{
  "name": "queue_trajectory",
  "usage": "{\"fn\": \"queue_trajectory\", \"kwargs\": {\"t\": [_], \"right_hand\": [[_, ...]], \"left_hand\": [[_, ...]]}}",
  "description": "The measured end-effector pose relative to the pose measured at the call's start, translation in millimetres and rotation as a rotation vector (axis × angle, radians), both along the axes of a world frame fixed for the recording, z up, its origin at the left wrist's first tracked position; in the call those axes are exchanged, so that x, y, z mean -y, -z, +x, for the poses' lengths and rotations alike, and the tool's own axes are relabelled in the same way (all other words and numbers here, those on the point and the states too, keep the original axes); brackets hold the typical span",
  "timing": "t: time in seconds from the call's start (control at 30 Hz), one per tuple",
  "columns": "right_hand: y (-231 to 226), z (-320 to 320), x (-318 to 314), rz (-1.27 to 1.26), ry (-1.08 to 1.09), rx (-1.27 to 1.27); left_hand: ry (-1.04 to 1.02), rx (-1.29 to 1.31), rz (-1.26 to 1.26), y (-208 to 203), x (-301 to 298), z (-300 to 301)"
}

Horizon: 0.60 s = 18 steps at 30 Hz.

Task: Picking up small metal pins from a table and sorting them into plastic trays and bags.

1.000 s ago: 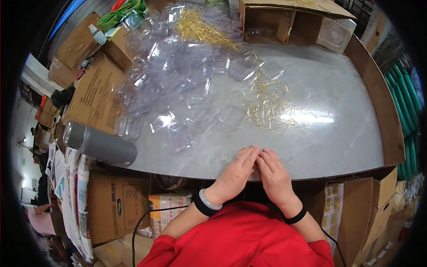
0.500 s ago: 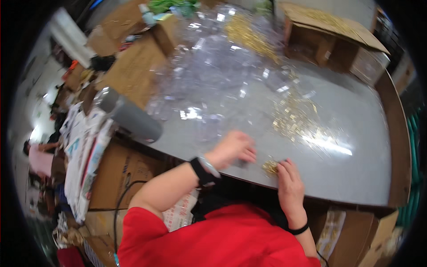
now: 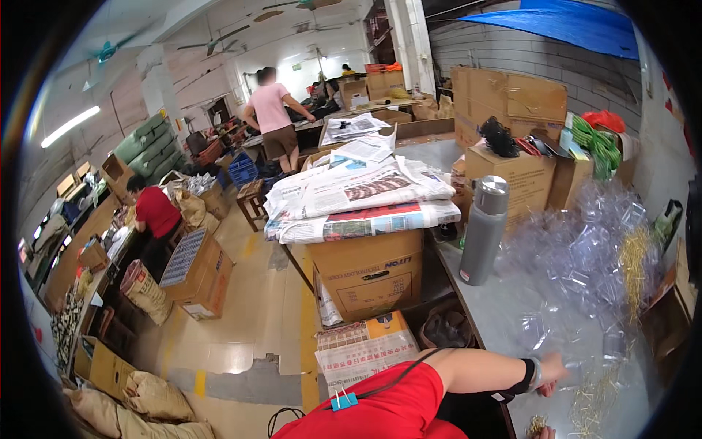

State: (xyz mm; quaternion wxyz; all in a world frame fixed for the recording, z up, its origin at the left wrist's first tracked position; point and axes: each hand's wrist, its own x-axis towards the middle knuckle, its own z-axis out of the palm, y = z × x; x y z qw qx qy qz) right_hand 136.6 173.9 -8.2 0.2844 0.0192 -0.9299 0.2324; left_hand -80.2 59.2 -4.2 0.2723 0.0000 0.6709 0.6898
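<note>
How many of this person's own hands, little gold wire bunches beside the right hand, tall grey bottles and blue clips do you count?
Left hand and right hand: 2
Gold wire bunch: 1
Grey bottle: 1
Blue clip: 1
Total: 5

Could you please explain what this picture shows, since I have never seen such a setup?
There is no machine: a person works with two bare hands, filmed by a wide fisheye camera on the head, so edges bend. The smooth grey tabletop carries a heap of clear plastic pieces, thin gold-coloured wires and an upright grey cylindrical bottle. The left hand is over the tabletop; I cannot tell whether its grip holds anything. The right hand barely shows at the lower edge, beside a small gold-coloured bundle.
</note>
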Motion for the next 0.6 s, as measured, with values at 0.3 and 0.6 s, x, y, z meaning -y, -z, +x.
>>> {"fn": "queue_trajectory", "kwargs": {"t": [0.3, 0.6], "right_hand": [[-12, 7, 6, 0.053, 0.082, 0.053], [-21, -21, 19, -0.092, 0.042, 0.001]], "left_hand": [[0.167, 0.181, 0.227, -12, 10, 20], [0.174, 0.318, 0.449, -29, 72, 67]]}}
